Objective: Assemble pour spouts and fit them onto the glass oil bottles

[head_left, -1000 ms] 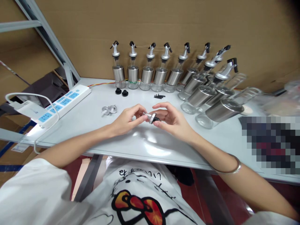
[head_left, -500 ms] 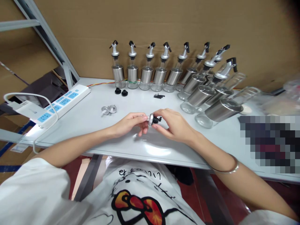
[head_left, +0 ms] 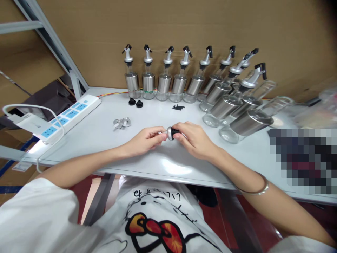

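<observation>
Both hands meet mid-table: left hand [head_left: 143, 140] and right hand [head_left: 196, 138] each pinch one end of a spout [head_left: 170, 133]. At twelve o'clock, capped bottles [head_left: 164, 84] look finished. At two, open bottles [head_left: 247, 123] seem spoutless. Loose rings [head_left: 122, 123] lie at ten.

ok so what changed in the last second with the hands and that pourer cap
Both hands sank a little toward the table and closed in. The right hand now wraps its fingers over the black end of the pourer cap; the left hand pinches its thin metal tip. Neither let go. The bottles, loose rings and power strip stayed put.
</observation>
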`<state>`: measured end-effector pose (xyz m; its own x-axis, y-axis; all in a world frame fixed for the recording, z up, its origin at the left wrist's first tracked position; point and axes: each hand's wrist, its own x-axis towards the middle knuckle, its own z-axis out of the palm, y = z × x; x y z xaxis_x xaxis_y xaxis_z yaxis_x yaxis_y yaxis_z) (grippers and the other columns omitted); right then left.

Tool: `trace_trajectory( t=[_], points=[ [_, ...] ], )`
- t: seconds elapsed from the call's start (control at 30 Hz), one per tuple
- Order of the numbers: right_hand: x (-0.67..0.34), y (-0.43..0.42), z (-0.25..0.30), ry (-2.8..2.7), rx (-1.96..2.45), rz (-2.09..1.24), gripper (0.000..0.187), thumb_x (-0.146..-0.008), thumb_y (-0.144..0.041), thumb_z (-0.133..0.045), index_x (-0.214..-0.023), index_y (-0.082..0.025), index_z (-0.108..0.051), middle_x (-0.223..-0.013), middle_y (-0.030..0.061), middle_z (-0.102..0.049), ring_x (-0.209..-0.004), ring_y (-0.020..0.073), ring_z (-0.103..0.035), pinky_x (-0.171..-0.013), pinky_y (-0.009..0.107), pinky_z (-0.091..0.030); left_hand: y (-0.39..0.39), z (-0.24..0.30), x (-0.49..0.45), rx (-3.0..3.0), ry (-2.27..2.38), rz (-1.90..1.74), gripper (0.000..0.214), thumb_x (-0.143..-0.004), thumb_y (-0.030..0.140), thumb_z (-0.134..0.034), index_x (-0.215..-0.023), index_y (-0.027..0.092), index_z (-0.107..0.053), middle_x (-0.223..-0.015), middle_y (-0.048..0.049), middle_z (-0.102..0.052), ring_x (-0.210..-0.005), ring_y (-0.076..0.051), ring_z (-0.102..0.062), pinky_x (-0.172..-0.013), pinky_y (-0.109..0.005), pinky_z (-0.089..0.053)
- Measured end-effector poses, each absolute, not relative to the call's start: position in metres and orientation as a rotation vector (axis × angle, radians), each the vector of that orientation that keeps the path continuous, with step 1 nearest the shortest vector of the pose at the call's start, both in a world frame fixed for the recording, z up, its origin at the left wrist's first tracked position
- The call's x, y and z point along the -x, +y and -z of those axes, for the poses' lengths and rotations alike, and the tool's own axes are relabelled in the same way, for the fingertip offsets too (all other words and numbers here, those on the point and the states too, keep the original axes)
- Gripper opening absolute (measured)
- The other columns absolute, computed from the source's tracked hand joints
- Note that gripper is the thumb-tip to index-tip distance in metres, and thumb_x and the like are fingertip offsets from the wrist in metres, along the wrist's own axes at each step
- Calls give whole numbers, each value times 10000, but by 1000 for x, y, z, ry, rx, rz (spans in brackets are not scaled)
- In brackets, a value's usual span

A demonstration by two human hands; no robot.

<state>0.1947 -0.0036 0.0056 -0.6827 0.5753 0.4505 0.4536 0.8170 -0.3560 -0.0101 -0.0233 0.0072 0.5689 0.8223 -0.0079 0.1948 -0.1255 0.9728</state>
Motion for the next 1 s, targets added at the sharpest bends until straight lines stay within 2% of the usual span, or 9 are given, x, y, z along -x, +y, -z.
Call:
trace_trajectory(
  t=[0.2,0.4,0.63,0.77,0.9,1.0],
  points=[
    [-192,-5,-2,-2370,779,-316,473,-992,-493,-216,-830,-189,-541,-678,28,-582,-639,166,-522,-706,313,-373,-27,-10,12,-2021,1048,-787,256,-920,362,-443,-819,163,-568,-650,37,-482,-571,-87,-402,-551,-212,-307],
    [-190,-10,-9,-2282,877,-587,482,-972,-549,-255,-772,-202,-524,-627,-5,-522,-600,147,-475,-652,289,-343,-26,-5,13,-2339,1021,-856,222,-939,298,-422,-818,169,-556,-672,17,-550,-569,-98,-461,-577,-216,-344],
    [-188,-11,-7,-2070,917,-1211,528,-917,-640,-314,-654,-199,-438,-561,-25,-447,-533,117,-411,-575,270,-337,-21,2,16,-2610,1019,-850,310,-969,391,-341,-846,171,-520,-655,5,-580,-579,-126,-505,-654,-260,-402],
    [-185,-10,-2,-1920,931,-1460,585,-861,-704,-358,-590,-194,-448,-498,-30,-435,-479,105,-392,-538,270,-342,-18,-1,18,-2793,848,-1046,348,-897,524,-488,-937,178,-477,-778,-5,-636,-624,-129,-542,-734,-292,-418],
    [-183,-8,0,-1850,922,-1544,599,-842,-711,-388,-569,-188,-490,-433,-40,-428,-414,97,-374,-521,279,-343,-19,1,19,-2860,676,-1183,163,-903,287,-553,-992,197,-450,-858,-6,-645,-694,-122,-569,-781,-290,-418],
    [-184,-8,-2,-1855,898,-1528,579,-862,-681,-389,-572,-190,-490,-436,-38,-444,-433,104,-397,-556,286,-364,-20,3,18,-2694,687,-1239,160,-882,251,-580,-979,204,-462,-851,3,-625,-677,-112,-555,-766,-287,-425]
  ],
)
